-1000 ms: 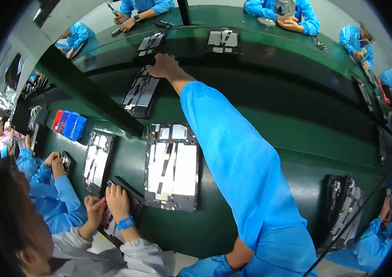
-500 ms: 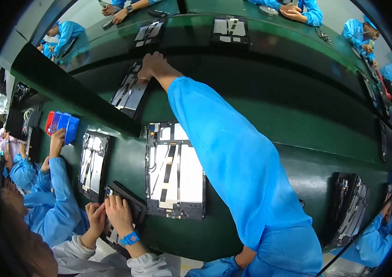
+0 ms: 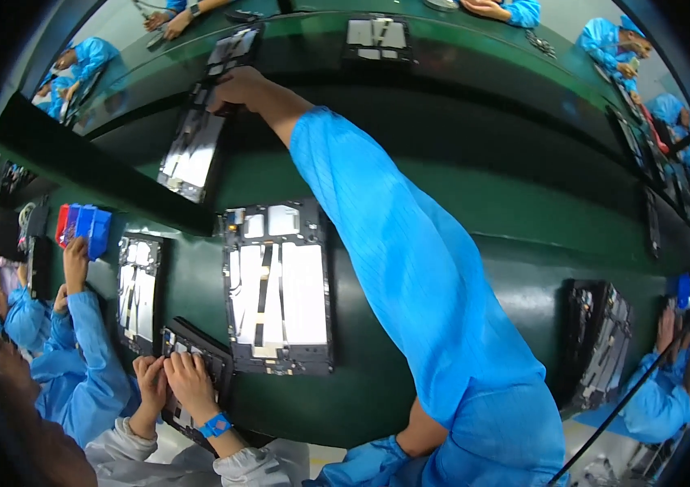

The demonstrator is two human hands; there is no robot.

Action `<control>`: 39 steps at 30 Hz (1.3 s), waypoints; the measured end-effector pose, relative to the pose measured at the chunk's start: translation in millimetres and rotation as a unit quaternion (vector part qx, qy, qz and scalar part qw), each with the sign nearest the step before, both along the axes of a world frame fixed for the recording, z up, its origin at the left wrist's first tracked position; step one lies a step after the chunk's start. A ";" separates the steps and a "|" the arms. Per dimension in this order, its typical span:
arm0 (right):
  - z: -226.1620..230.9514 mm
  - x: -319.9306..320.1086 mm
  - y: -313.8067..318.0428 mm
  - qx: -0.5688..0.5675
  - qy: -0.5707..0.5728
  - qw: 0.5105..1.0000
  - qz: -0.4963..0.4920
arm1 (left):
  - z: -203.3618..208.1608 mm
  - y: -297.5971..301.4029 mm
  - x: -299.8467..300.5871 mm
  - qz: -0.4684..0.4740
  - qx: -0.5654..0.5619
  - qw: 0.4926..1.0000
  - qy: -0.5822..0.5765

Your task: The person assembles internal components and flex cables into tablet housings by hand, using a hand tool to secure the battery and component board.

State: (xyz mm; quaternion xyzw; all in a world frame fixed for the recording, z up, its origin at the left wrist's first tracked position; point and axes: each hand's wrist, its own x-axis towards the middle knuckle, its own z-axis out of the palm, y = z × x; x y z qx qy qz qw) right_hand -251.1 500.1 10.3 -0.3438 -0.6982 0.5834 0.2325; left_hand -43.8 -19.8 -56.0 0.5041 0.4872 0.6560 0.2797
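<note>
My right hand (image 3: 233,88), in a blue sleeve, reaches far across the bench to the upper left. Its fingers are closed on the upper right edge of an opened tablet-like device (image 3: 190,154), a dark frame with silvery panels. A pillar partly covers the device's lower left edge. My left hand (image 3: 423,428) is at the lower middle, where only skin near the wrist shows beside the right sleeve; its fingers are hidden. A larger opened device (image 3: 302,284), with white panels and dark ribbon strips, lies flat in front of me, touched by neither hand.
A dark green pillar (image 3: 101,166) slants across the left. Beside me, a co-worker's hands (image 3: 174,377) work on another device. More opened devices lie at left (image 3: 140,284), at the far side (image 3: 377,40) and stacked at right (image 3: 601,345). Blue and red bins (image 3: 89,229) stand at left.
The view has shifted, so the scene sits further left. My right hand has moved nearer the far device, still at the held device's edge. That device now catches more glare.
</note>
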 end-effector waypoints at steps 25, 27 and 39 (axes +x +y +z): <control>60.3 470.9 -184.4 -0.294 0.048 0.950 -0.099 | 60.7 -3.1 126.4 -0.039 0.084 0.951 0.295; 41.3 443.7 -201.4 -0.307 0.054 0.945 -0.096 | 63.9 -11.1 122.1 -0.027 0.129 0.949 0.288; -7.7 369.7 -202.3 -0.215 0.062 0.971 -0.079 | 55.2 -65.8 100.7 0.097 0.008 0.936 0.339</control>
